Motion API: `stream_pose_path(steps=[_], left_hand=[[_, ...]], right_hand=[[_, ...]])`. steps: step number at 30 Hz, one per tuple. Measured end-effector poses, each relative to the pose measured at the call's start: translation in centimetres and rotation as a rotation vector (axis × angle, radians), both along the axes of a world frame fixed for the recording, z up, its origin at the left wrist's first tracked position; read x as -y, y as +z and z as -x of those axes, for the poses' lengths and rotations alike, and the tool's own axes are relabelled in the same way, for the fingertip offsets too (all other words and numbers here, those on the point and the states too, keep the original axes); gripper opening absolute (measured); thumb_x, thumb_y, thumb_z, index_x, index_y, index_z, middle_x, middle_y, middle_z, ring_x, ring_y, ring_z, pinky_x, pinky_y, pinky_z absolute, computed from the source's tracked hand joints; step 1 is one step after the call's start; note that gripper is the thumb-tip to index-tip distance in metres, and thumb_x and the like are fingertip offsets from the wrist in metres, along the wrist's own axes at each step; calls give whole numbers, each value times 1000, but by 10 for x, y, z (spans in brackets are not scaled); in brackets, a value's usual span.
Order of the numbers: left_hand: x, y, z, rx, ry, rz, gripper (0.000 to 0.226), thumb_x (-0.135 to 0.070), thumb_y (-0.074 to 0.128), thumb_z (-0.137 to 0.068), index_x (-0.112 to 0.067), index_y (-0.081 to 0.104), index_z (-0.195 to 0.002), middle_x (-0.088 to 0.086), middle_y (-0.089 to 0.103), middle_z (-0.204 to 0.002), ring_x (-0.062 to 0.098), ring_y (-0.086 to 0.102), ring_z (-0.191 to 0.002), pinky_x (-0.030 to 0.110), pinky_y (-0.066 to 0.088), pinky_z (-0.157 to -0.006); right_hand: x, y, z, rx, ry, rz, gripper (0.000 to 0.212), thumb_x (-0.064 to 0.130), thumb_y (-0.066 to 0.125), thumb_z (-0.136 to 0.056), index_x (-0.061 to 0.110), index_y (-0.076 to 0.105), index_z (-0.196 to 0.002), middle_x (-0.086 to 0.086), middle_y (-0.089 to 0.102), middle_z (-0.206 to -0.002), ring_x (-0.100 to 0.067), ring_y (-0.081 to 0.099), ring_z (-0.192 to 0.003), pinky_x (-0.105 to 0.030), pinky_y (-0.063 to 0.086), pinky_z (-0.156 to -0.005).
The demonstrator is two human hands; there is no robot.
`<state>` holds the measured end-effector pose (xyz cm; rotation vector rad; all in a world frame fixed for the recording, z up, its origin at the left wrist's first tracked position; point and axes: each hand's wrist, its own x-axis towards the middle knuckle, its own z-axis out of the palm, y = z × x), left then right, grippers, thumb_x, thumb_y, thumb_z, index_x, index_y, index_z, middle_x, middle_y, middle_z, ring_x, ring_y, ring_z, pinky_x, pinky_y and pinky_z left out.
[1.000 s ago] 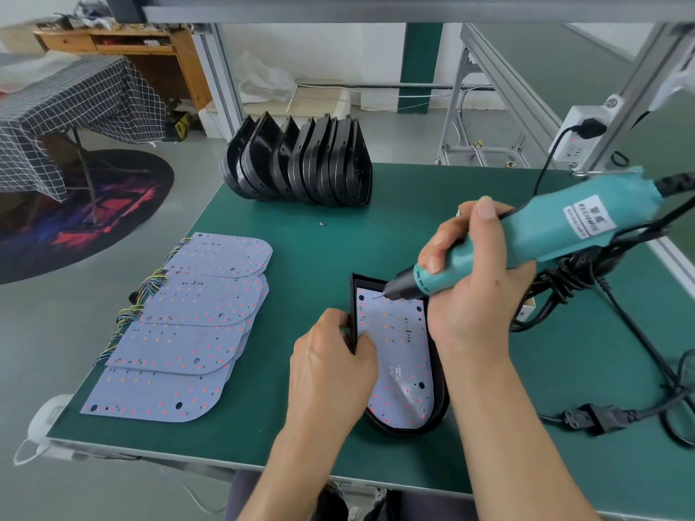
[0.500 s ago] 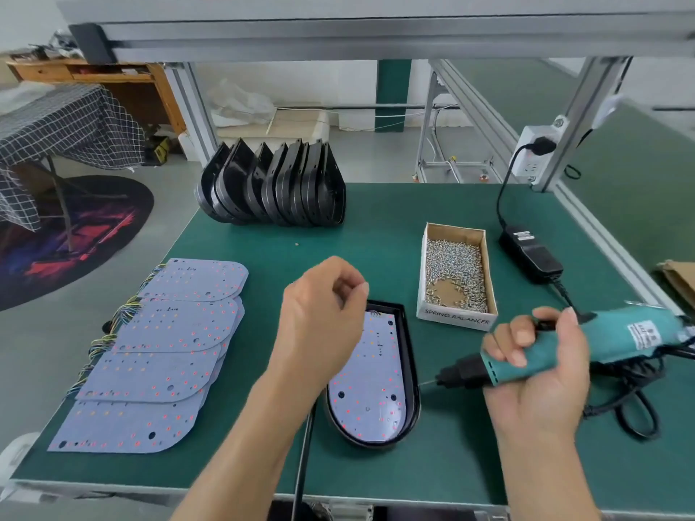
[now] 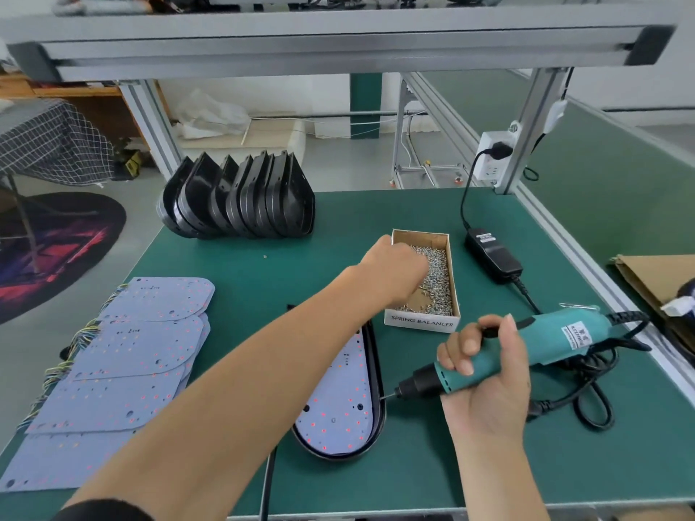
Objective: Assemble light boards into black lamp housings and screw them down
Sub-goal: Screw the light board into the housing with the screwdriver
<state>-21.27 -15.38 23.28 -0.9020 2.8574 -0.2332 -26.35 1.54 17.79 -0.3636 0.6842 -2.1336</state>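
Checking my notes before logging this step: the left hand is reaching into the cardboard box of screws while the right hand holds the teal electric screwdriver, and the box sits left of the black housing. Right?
Not quite. The head view shows the cardboard box of screws right of the black lamp housing, not left. The left hand does reach into it, and the right hand holds the teal electric screwdriver.

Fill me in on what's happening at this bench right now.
A person is fitting light boards into black lamp housings. The left hand reaches into the cardboard box of screws; whether it has one yet is hidden. The right hand grips the teal electric screwdriver, its bit near the housing that lies flat with a light board in it. Spare boards are stacked to the left, and empty housings stand at the back.
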Motion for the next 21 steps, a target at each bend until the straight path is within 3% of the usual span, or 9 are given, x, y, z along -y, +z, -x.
stream_pose_path(steps=[8, 11, 15, 19, 21], left_hand=[[3, -10, 2, 28, -66, 9, 27, -4, 61, -85, -25, 52, -70, -5, 57, -75, 23, 53, -75, 37, 38, -86], [1, -9, 3, 43, -84, 33, 35, -6, 61, -86, -24, 40, -65, -6, 45, -66, 23, 50, -73, 37, 32, -81], [-1, -12, 7, 48, -74, 38, 40, -20, 61, -94, -21, 34, -66, -2, 49, -74, 26, 50, -78, 39, 31, -80], [-2, -10, 2, -80, 10, -28, 29, -23, 60, -93, -19, 47, -66, -3, 51, -69, 27, 53, -80, 37, 32, -78], [-5, -7, -4, -204, 46, -102, 14, -26, 60, -91, -17, 64, -81, 0, 67, -85, 28, 59, -90, 38, 38, -80]], right_hand=[[-1, 2, -1, -9, -12, -4, 29, 31, 50, -105, 20, 62, -82, 2, 48, -62, -10, 37, -46, -23, 40, -51], [-1, 2, -1, -12, -10, -8, 29, 31, 49, -106, 20, 63, -82, 2, 47, -62, -10, 37, -46, -24, 39, -51], [0, 2, -2, -29, -22, -5, 29, 31, 50, -105, 20, 61, -82, 2, 47, -63, -10, 37, -47, -24, 40, -51], [-1, 1, -1, -31, -30, -18, 27, 31, 51, -105, 20, 60, -84, 2, 47, -63, -10, 37, -47, -23, 40, -51], [-1, 1, -1, -32, -38, -29, 26, 32, 51, -105, 20, 60, -84, 2, 47, -63, -10, 37, -47, -24, 40, -51]])
